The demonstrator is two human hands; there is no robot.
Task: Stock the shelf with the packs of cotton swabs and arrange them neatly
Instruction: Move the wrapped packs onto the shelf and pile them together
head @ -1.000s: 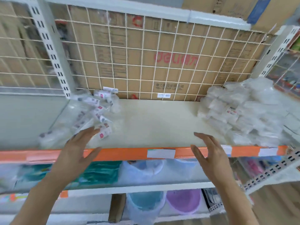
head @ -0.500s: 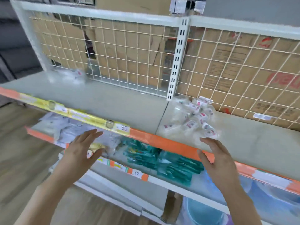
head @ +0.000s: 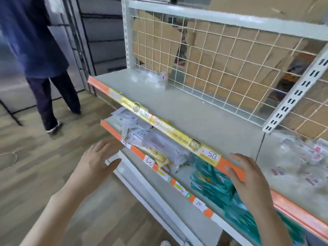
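A small heap of clear cotton swab packs (head: 154,79) lies at the back left of the grey shelf (head: 191,110), against the wire grid. A larger blurred pile of swab packs (head: 301,157) with red-and-white labels sits on the shelf's right section. My left hand (head: 96,162) hovers in front of the lower shelf's orange edge, fingers spread and holding nothing. In front of the upper shelf's orange edge strip is my right hand (head: 248,176), fingers straight, also holding nothing. Neither hand touches a pack.
A person in blue clothes (head: 35,50) stands on the wooden floor at the left. The lower shelf (head: 142,174) holds paper packets and teal packages (head: 214,185). Cardboard boxes show behind the wire grid (head: 221,68). A white upright (head: 298,91) divides the shelf sections.
My view has swung left along the shelf; the far-left heap and a person came into sight. Both hands stay raised and hold nothing, drifting left with the view.
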